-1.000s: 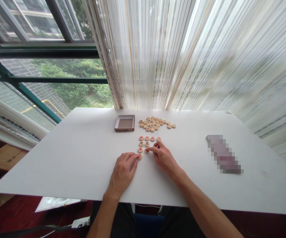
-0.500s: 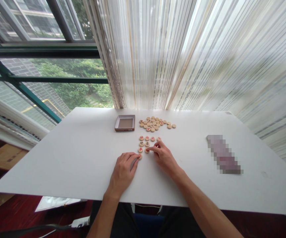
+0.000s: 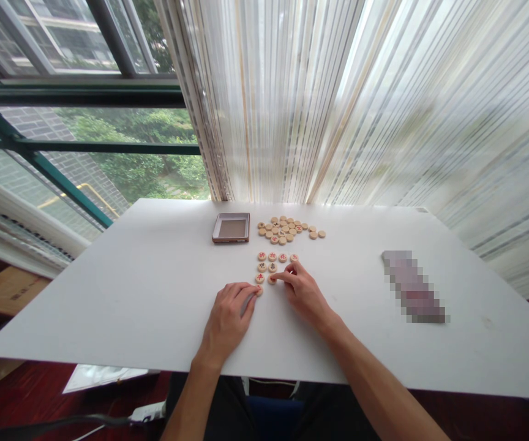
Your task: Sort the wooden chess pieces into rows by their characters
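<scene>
Round wooden Chinese chess pieces lie on the white table [image 3: 154, 306], several of them in short rows in front of me. My left hand [image 3: 228, 312] has its index finger and thumb closed about the nearest chess piece [image 3: 259, 291]. To its right, my right hand [image 3: 305, 293] rests with the index finger stretched onto a red-marked piece [image 3: 271, 280]; its other fingers are partly curled, close to the piece at the row's right end [image 3: 294, 258]. Between the hands lies another red-marked piece [image 3: 259, 278]. Two black-marked pieces [image 3: 272, 267] sit just beyond.
A loose heap of chess pieces [image 3: 285, 229] lies farther back, some face down. Left of it stands an open shallow box [image 3: 232, 229]. A blurred-out flat object [image 3: 414, 288] lies on the right. Behind the table hang a striped string curtain [image 3: 283, 110] and a window.
</scene>
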Demonstrator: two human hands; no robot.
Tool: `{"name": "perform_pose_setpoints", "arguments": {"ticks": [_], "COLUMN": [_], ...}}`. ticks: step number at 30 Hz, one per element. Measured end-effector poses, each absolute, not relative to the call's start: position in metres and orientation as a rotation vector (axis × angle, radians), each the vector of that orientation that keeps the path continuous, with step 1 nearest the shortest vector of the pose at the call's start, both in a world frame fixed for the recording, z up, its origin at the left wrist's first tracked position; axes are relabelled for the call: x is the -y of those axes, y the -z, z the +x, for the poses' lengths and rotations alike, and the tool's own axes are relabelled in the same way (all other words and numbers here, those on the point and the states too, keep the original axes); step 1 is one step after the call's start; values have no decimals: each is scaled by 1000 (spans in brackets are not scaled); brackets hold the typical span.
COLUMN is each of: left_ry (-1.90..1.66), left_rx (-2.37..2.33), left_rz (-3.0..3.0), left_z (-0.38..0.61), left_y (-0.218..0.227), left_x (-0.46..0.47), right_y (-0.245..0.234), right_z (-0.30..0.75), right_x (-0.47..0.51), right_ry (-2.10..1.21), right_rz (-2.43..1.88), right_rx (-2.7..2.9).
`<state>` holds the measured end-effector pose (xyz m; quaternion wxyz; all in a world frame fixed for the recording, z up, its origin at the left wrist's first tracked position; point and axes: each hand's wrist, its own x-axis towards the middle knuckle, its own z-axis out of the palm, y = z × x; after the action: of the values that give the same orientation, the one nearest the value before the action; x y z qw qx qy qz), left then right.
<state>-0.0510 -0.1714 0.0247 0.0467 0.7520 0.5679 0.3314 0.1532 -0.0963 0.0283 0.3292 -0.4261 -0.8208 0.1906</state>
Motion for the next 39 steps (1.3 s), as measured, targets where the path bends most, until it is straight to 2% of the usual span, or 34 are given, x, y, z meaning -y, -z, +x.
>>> {"name": "perform_pose_setpoints", "arguments": {"ticks": [13,22,30,34,37,39], "left_ry": [-1021,-1221,-1292,-1177,-777,-660], "left_rx": [-1740,-1703,-1714,-1697,-1733,-1693], "left_rz": [2257,2076,1959,2063,2264,2308], "left_z": [-51,-55,-46,-30,-22,-21], "left_y": [-26,-25,-59,-79,-88,-92], "left_x": [172,170,137,82,35,9], "right_y": [-26,-57,-35,-21,-18,-18], "right_z": [154,166,205,215,217,218], "right_x": [92,78,14,7,10,11], "right_ry": [-523,-542,-464,-483,-513,-534], "right_rz": [-1047,-1120,-1242,-1296,-1313,-1313], "right_rx": [1980,1845,1659,1558,1539,1535]}}
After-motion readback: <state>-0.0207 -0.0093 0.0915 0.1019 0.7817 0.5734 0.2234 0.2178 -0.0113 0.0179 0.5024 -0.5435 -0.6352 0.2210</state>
